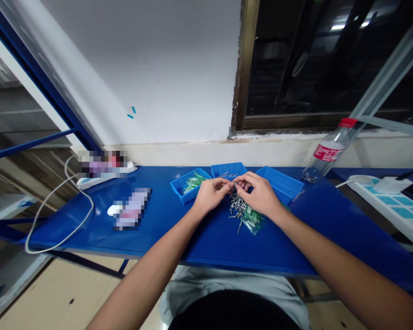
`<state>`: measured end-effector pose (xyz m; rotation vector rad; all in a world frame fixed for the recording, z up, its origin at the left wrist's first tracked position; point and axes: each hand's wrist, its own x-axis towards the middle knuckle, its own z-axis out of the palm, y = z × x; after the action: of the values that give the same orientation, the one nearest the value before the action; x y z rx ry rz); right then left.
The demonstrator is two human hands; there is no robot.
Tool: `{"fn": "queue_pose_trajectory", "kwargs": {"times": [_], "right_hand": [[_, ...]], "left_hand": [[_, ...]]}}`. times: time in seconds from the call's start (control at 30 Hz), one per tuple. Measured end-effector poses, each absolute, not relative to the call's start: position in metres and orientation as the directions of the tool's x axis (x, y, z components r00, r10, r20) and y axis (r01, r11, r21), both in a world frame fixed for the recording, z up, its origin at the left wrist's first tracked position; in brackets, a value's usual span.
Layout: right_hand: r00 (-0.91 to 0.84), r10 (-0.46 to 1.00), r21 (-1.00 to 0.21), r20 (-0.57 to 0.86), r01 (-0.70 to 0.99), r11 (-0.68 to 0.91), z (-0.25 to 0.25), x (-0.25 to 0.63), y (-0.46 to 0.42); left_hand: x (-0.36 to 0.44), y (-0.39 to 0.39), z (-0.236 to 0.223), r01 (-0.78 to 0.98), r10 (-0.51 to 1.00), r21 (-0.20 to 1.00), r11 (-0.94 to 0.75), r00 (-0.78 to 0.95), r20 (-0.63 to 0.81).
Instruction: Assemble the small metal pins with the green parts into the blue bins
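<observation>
My left hand [210, 196] and my right hand [259, 193] meet fingertip to fingertip above the blue table [165, 233]. Both are pinched closed, and whatever lies between the fingers is too small to make out. Just below them is a pile of small shiny metal pieces [238, 206], like screws or rivets. Green-tinted clear plastic bags [253, 221] lie beside the pile, partly under my right hand. Behind my left hand, a blue bin [182, 196] contains green packets [194, 181]. A second blue bin [227, 167] holds loose metal pieces.
A third blue bin [282, 181] sits behind my right hand. A clear bottle with a red cap [325, 153] leans at the back right. A power strip [395, 201] lies at right, and a white cable [60, 250] loops at left. Pixelated objects [133, 211] are on the left.
</observation>
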<state>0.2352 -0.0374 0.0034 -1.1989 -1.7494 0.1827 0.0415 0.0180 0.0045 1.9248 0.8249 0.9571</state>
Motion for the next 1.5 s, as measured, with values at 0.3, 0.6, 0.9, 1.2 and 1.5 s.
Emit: {"fn": "queue_pose_trajectory", "kwargs": {"times": [0.3,0.6,0.9,1.2,1.5], "right_hand": [[-0.244,0.819,-0.51,0.52,0.68,0.527,0.026,0.248,-0.039],[-0.126,0.856,-0.678,0.502,0.557,0.479,0.005,0.24,-0.03],[-0.058,0.874,-0.725,0.482,0.534,0.435,-0.005,0.235,-0.028],[-0.1,0.817,-0.617,0.568,0.605,0.503,-0.008,0.24,-0.025],[-0.105,0.795,-0.61,0.597,0.583,0.536,-0.005,0.237,-0.029]], "left_hand": [[0.043,0.013,0.006,0.161,0.757,0.859,-0.486,0.569,0.322],[0.044,0.026,-0.009,0.209,0.813,0.857,-0.472,0.478,0.331],[0.044,0.023,-0.008,0.205,0.79,0.819,-0.537,0.463,0.402],[0.045,0.017,-0.002,0.229,0.8,0.815,-0.533,0.451,0.396],[0.04,0.019,0.003,0.25,0.788,0.84,-0.482,0.544,0.29]]}}
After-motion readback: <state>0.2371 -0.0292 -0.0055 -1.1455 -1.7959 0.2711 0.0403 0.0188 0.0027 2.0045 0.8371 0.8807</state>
